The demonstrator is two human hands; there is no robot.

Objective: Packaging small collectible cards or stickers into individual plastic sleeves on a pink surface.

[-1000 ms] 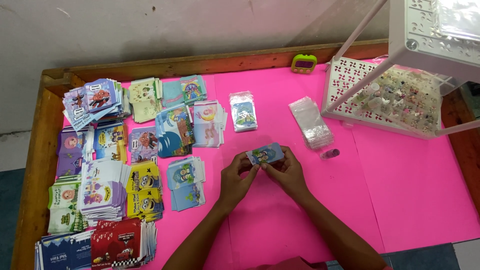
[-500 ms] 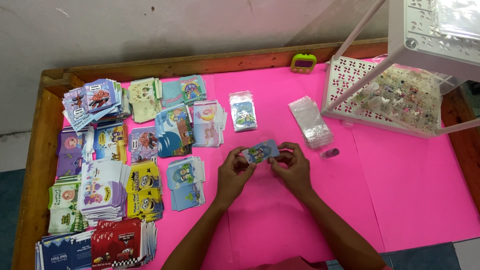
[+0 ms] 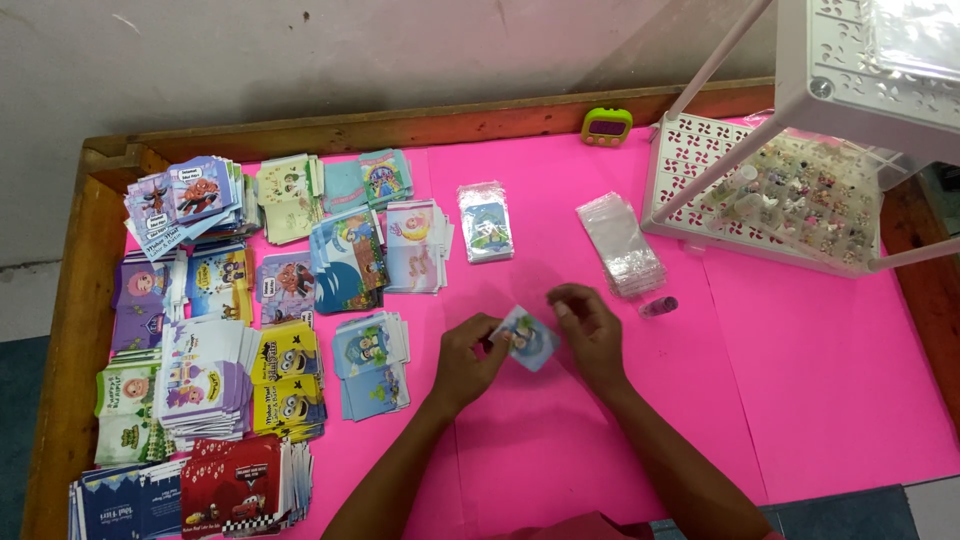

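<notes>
Card in my two hands
My left hand (image 3: 468, 358) and right hand (image 3: 590, 335) pinch a small blue cartoon card (image 3: 528, 338) above the pink table (image 3: 820, 400).

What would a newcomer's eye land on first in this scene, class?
The bright pink table cover fills the view, with stacks of colourful cartoon-printed paper cards crowding its left side. At the centre, the left hand and right hand hold one small blue card between them.
</notes>
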